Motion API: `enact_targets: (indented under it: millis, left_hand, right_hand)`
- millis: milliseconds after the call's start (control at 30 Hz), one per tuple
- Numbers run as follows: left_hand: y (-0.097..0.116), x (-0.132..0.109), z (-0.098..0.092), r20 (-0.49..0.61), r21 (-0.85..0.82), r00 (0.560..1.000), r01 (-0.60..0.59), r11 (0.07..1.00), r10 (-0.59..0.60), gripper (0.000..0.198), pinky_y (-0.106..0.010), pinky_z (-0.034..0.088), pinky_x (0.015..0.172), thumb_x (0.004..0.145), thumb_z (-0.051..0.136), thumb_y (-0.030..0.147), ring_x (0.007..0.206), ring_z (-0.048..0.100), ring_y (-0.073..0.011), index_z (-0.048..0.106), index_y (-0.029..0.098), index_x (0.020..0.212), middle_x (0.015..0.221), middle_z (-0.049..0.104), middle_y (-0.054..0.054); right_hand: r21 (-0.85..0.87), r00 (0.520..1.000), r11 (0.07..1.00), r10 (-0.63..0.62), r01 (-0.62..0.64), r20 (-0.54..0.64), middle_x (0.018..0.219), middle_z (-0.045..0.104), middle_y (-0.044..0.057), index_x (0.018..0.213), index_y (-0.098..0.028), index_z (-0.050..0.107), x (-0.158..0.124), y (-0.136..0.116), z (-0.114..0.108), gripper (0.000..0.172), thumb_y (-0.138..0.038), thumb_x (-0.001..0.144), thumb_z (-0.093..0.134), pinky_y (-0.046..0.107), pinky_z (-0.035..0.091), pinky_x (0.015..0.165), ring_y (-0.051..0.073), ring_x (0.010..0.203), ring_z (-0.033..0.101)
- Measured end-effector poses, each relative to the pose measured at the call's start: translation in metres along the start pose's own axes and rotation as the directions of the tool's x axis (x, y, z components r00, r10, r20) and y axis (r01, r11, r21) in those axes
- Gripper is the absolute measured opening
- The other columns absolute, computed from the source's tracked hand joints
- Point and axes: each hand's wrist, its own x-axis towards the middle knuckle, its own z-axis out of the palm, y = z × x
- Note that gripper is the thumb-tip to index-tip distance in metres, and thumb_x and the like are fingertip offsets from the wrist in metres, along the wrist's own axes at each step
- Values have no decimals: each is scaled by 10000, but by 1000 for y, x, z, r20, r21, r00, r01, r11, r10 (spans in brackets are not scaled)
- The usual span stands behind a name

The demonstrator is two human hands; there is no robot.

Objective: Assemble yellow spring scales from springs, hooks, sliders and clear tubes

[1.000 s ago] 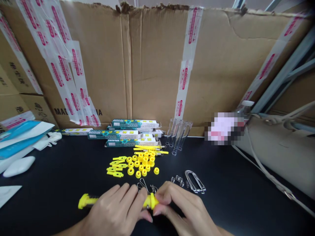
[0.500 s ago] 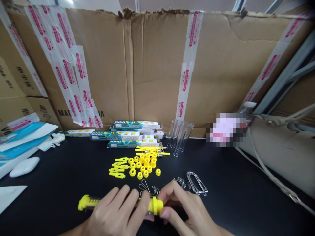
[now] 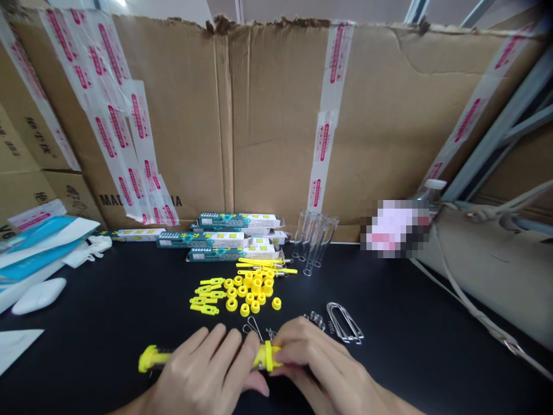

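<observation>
Where the group of yellow rings (image 3: 257,285) is taken as landmark, the yellow-ended tube (image 3: 162,358) is found on its near side, held crosswise between both hands. Its long axis is directed from left to right, almost level, and is partly hidden by the fingers. One end, formed by a flanged yellow cap (image 3: 147,358), is left exposed beyond the left hand, to the near left of the rings. Toward the other end, a yellow collar (image 3: 269,356) is seen in the gap between the hands, almost straight in front of the rings. By the left hand (image 3: 207,369), the barrel is clasped from above, with the fingers curled over it; the underside of the grip cannot be seen. By the right hand (image 3: 322,360), placed to the near right of the rings, the yellow tip just beyond the collar is pinched; whether a smaller part is also held there cannot be told. The decisive relation is judged to be alignment: the right-hand pinch is set on the tube's axis, at the collared end, which is the nearer end to that hand. Between rings and tube, a wire clip (image 3: 254,327) is located.
</observation>
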Motion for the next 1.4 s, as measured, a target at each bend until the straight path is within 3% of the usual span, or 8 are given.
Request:
enact_targets:
  millis: [133,467,633,800,900,1033,1200,1400]
  left_hand:
    - [0,-4,0,18,38,1000,-13,999,13,304,-360,406,671,1067,343,153,626,677,-197,639,111,1009,724,740,-6]
    - [0,0,2,11,-48,1000,3,999,-2,321,-343,361,529,1073,380,263,550,659,-167,628,94,961,660,703,-1]
    - [-1,-2,1,19,16,1000,-4,1000,4,308,-347,402,578,1073,380,246,566,672,-177,633,94,985,671,714,-3]
    - [0,-3,-3,3,57,1000,-30,998,30,307,-353,428,654,1071,349,186,608,686,-190,633,124,973,696,736,-4]
    - [0,-3,-4,6,65,999,-40,997,39,319,-351,428,650,1067,332,174,606,678,-194,630,135,961,687,728,-6]
    - [-1,-6,-1,46,50,998,-37,998,35,311,-348,419,619,1057,325,145,588,667,-195,630,124,996,691,714,-16]
    - [-1,-8,3,29,30,999,-34,999,33,280,-344,411,569,1056,370,196,567,661,-199,627,116,978,670,695,-25]
    - [-1,-3,0,37,-31,998,-43,999,45,260,-323,394,509,1050,395,202,511,615,-172,622,124,951,608,636,5]
  right_hand:
    - [65,989,990,129,-125,-68,793,646,38,970,-192,536,0,-1,5,111,-295,1009,528,219,539,623,132,686,630]
    - [-25,996,998,-54,53,-65,852,629,89,970,-156,568,-1,-4,9,158,-45,983,457,327,568,754,203,894,620]
    - [-126,994,986,101,-107,-50,885,671,84,1118,-146,539,0,-3,4,130,-203,1026,468,245,559,688,167,794,662]
    - [-95,974,971,224,-219,40,623,616,-10,844,-190,564,2,-6,4,387,-515,1009,434,193,463,487,105,500,574]
    - [-1,956,957,290,-290,46,588,562,-36,777,-206,514,-1,-9,8,405,-471,1045,366,167,435,458,82,465,537]
    - [179,891,873,444,-454,98,758,603,-21,905,-212,523,-8,-7,13,165,-324,1021,487,120,485,465,67,518,593]
    - [150,970,961,241,-234,-34,853,634,24,932,-224,503,-4,-6,11,76,-246,998,532,189,561,626,122,697,640]
    - [109,984,988,124,-110,-130,775,638,39,904,-193,555,3,-13,8,74,-208,967,591,247,563,621,152,685,627]
